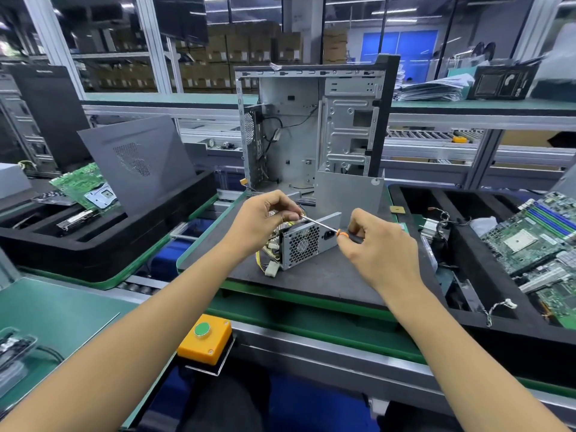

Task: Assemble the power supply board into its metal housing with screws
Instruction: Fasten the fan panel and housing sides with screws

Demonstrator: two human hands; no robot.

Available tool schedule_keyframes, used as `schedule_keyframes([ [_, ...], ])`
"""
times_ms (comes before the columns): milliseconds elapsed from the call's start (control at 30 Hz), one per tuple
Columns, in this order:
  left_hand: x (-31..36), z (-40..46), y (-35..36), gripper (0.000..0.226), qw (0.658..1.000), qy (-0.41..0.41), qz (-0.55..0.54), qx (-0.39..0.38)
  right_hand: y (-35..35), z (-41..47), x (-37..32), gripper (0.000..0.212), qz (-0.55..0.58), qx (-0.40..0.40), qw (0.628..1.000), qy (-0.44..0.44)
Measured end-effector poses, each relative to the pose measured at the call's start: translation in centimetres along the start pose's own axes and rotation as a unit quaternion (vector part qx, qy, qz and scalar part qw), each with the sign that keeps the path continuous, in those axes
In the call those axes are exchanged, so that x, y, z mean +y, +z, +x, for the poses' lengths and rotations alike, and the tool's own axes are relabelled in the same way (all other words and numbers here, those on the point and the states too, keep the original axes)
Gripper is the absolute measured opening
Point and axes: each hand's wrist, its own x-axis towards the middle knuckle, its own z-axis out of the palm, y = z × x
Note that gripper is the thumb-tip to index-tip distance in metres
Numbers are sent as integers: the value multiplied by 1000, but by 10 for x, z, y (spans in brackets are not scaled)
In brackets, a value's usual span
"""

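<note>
The power supply housing (300, 244), a small metal box with a perforated fan grille facing the viewer, lies on the dark desk (327, 275) directly between and just below the two hands. A circuit board with yellow wiring and a pale connector shows at the housing's open side, beneath the left hand (265, 218); the board appears to be seated inside already.

The right hand (374, 244) is curled round the handle of a screwdriver (321, 225), whose orange collar shows at the fingertips. The shaft runs across to the left hand, whose thumb and forefinger pinch at the tip. Whether a screw sits there cannot be told; it is too small to see.

Judgement on progress: fastening is under way, not finished. The tip is held above the housing, not engaged in a hole. No driven screws can be confirmed. A loose grey metal plate (349, 191), possibly the cover, stands just beyond the right hand, so closing presumably remains.

Beyond both hands stands an open computer chassis (311, 126). Far past the right hand, a black carton (501, 81) carries print, seemingly "USB"; nothing else is legible.
</note>
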Motion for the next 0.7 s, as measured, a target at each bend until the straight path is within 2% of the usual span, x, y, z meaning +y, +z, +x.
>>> schedule_keyframes([
  [367, -5, 1, -1, 10, 999, 16, 11, -30, 2, 3, -6, 26, 15, -11, 1000, 13],
  [533, -6, 3, -5, 16, 999, 1, -6, -48, 2, 2, -7, 27, 64, -36, 997, 27],
  [633, -8, 3, -6, 32, 998, -3, -15, -56, 3, 1, -5, 26, 104, -62, 991, 55],
  [700, -8, 1, -4, 34, 998, -4, -18, -58, 4, 0, -4, 25, 125, -78, 987, 69],
])
